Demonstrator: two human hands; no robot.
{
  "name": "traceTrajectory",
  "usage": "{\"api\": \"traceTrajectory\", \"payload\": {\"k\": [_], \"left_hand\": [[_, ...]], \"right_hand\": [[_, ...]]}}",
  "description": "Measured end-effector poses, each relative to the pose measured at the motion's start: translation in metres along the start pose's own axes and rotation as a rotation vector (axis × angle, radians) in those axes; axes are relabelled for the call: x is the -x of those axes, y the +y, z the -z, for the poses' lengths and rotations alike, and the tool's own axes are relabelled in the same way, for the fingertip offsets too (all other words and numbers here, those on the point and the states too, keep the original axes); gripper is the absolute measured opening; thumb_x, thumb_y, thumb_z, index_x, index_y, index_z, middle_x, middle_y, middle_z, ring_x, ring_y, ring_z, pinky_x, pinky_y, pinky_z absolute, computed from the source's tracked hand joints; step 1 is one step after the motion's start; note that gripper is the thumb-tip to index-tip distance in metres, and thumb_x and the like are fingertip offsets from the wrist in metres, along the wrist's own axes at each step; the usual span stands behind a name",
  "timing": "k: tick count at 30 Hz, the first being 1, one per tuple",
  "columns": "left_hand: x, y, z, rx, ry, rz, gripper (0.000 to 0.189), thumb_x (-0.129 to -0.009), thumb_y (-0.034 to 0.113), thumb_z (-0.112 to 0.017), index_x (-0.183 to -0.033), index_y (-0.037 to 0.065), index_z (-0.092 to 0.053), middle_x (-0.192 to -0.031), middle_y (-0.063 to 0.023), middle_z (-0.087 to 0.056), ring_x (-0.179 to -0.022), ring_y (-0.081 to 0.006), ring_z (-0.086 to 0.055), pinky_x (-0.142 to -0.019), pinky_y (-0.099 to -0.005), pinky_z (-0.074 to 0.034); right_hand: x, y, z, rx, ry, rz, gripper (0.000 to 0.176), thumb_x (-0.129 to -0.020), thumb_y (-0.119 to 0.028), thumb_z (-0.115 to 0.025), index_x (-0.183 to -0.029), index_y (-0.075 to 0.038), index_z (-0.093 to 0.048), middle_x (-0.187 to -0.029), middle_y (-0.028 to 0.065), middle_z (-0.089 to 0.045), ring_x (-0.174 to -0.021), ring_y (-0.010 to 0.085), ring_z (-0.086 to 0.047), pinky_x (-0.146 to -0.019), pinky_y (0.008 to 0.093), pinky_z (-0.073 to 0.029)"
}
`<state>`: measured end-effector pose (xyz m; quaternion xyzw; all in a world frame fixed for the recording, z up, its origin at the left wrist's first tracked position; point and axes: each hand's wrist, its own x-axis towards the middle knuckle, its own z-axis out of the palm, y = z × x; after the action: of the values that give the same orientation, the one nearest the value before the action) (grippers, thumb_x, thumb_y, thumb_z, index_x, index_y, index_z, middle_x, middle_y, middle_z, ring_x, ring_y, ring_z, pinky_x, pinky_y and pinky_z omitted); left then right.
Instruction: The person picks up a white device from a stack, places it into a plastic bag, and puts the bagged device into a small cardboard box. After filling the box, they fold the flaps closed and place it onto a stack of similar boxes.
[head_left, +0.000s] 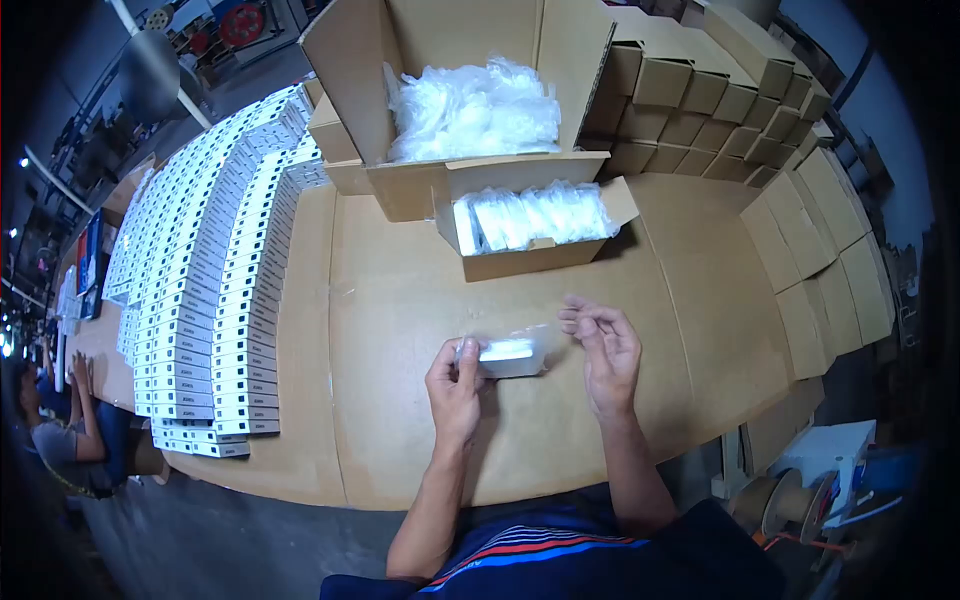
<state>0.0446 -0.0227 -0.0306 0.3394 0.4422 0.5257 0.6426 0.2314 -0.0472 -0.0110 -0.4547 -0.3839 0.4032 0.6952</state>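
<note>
My left hand (458,392) grips a small white box (506,350) inside a clear plastic bag (538,345), with the thumb on top. The bag's loose end sticks out to the right, past the box. A short gap separates it from my right hand (606,352), which is raised with its fingers loosely bent and nothing visible in them. Beyond both hands stands an open carton (530,262) holding a row of bagged items (540,215). Behind that carton, a larger open box (405,192) is heaped with clear plastic bags (475,110).
Long stacks of white boxes (232,330) cover the table's left side. Brown cartons (690,100) are piled at the back right, and more cartons (825,260) line the right edge. A machine with a spool (785,503) stands at lower right. A seated person (75,440) is at far left.
</note>
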Motion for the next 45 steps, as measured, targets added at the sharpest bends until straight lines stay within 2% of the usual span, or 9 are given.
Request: {"api": "traceTrajectory", "payload": {"k": [6, 11, 16, 21, 26, 34, 39, 42, 45], "left_hand": [[-0.005, 0.01, -0.009, 0.018, 0.057, -0.039, 0.031, -0.109, 0.03, -0.057, -0.104, 0.002, -0.068, -0.093, -0.0025, -0.066, -0.079, -0.0091, -0.061, -0.068, -0.0271, -0.056], [-0.003, 0.002, -0.014, -0.088, 0.026, -0.085, 0.031, -0.109, 0.033, -0.055, -0.102, 0.004, -0.065, -0.093, -0.0023, -0.064, -0.078, -0.0085, -0.062, -0.062, -0.0251, -0.055], [-0.004, 0.005, -0.013, -0.025, 0.013, -0.096, 0.027, -0.11, 0.023, -0.052, -0.129, 0.003, -0.057, -0.099, -0.005, -0.065, -0.085, -0.0094, -0.061, -0.069, -0.0252, -0.053], [0.006, 0.023, -0.002, -0.277, -0.224, -0.269, 0.063, -0.104, 0.012, -0.06, -0.159, 0.01, -0.029, -0.122, -0.0124, -0.059, -0.107, -0.0202, -0.064, -0.077, -0.0316, -0.062], [0.005, 0.039, 0.004, -0.724, -0.422, -0.466, 0.042, -0.095, -0.002, -0.066, -0.136, 0.005, -0.062, -0.122, -0.0151, -0.06, -0.107, -0.0279, -0.066, -0.085, -0.0378, -0.064], [-0.011, 0.046, 0.014, -0.728, -0.5, -0.308, 0.026, -0.095, 0.002, -0.069, -0.12, 0.0, -0.063, -0.109, -0.0127, -0.065, -0.096, -0.0208, -0.069, -0.077, -0.0331, -0.059], [-0.028, 0.046, 0.025, -0.673, -0.565, -0.233, 0.023, -0.096, 0.006, -0.071, -0.117, -0.001, -0.063, -0.103, -0.0089, -0.067, -0.086, -0.0163, -0.069, -0.073, -0.0293, -0.057], [-0.04, 0.05, 0.031, -0.658, -0.64, -0.138, 0.048, -0.089, 0.008, -0.078, -0.132, 0.001, -0.057, -0.118, -0.0172, -0.064, -0.098, -0.0268, -0.068, -0.081, -0.0366, -0.056], [-0.053, 0.059, 0.027, -0.368, -0.475, -0.19, 0.074, -0.087, 0.005, -0.08, -0.15, 0.005, -0.042, -0.138, -0.0134, -0.052, -0.121, -0.0203, -0.058, -0.093, -0.034, -0.055]], "right_hand": [[0.018, 0.014, 0.0, 0.015, -0.239, -0.002, 0.019, -0.095, 0.0, -0.07, -0.113, 0.002, -0.068, -0.141, 0.0212, -0.059, -0.133, 0.0268, -0.055, -0.112, 0.0379, -0.042], [0.018, 0.01, -0.039, 0.142, -0.21, 0.035, 0.021, -0.092, -0.001, -0.073, -0.112, 0.002, -0.07, -0.131, 0.0191, -0.067, -0.125, 0.0277, -0.062, -0.107, 0.0379, -0.048], [0.005, -0.001, -0.032, 0.474, -0.392, 0.083, 0.028, -0.09, 0.003, -0.074, -0.118, 0.003, -0.069, -0.121, 0.0161, -0.072, -0.113, 0.024, -0.068, -0.095, 0.0339, -0.058], [-0.002, 0.002, -0.018, 0.471, -0.416, 0.049, 0.03, -0.089, 0.006, -0.074, -0.118, 0.006, -0.069, -0.112, 0.0123, -0.07, -0.103, 0.0191, -0.068, -0.091, 0.0291, -0.06], [0.001, -0.005, -0.015, 0.543, -0.422, 0.056, 0.03, -0.085, -0.001, -0.079, -0.113, 0.004, -0.072, -0.098, 0.011, -0.066, -0.09, 0.0206, -0.067, -0.076, 0.0305, -0.057], [-0.02, -0.034, -0.014, 0.87, -0.733, 0.462, 0.03, -0.082, -0.006, -0.08, -0.112, -0.006, -0.073, -0.104, 0.0068, -0.073, -0.091, 0.0256, -0.066, -0.074, 0.0382, -0.057], [-0.037, -0.049, -0.024, 0.914, -0.848, 0.426, 0.027, -0.082, -0.009, -0.081, -0.107, -0.006, -0.073, -0.1, 0.009, -0.073, -0.082, 0.028, -0.069, -0.073, 0.04, -0.058], [-0.05, -0.049, -0.029, 0.839, -0.885, 0.394, 0.027, -0.082, -0.009, -0.082, -0.106, -0.004, -0.073, -0.099, 0.0117, -0.073, -0.077, 0.0282, -0.071, -0.069, 0.0381, -0.059], [-0.066, -0.063, -0.037, 0.835, -0.694, 0.399, 0.027, -0.082, -0.006, -0.082, -0.107, -0.001, -0.072, -0.097, 0.0134, -0.073, -0.076, 0.0257, -0.072, -0.062, 0.0337, -0.058]]}}
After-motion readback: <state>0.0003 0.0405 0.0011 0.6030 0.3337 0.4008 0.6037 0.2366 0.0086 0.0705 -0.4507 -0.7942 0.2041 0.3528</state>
